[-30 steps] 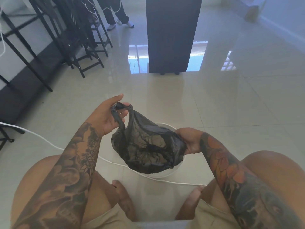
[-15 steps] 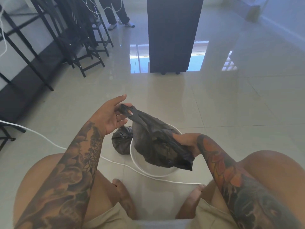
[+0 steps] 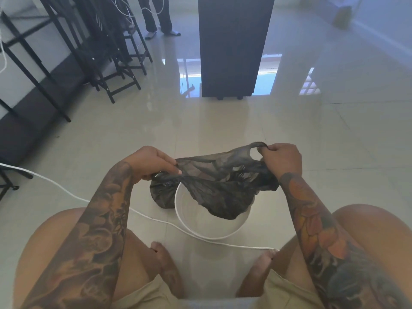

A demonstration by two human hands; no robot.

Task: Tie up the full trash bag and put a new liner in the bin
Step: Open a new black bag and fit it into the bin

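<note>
A white bin stands on the tiled floor between the person's bare feet; it is the landmark here. Above its mouth a thin black liner is stretched between both hands, its lower part sagging down to the bin's far rim. The left hand, above and left of the bin, pinches one edge of the liner with curled fingers and thumb; the right hand, above and right of the bin, grips a handle loop of the liner, fingers closed round it. A tied black bag sits on the floor touching the bin's left side; a white cable runs across the floor just in front of the bin; a dark cabinet stands well beyond the bin, and black stools stand far to its left.
</note>
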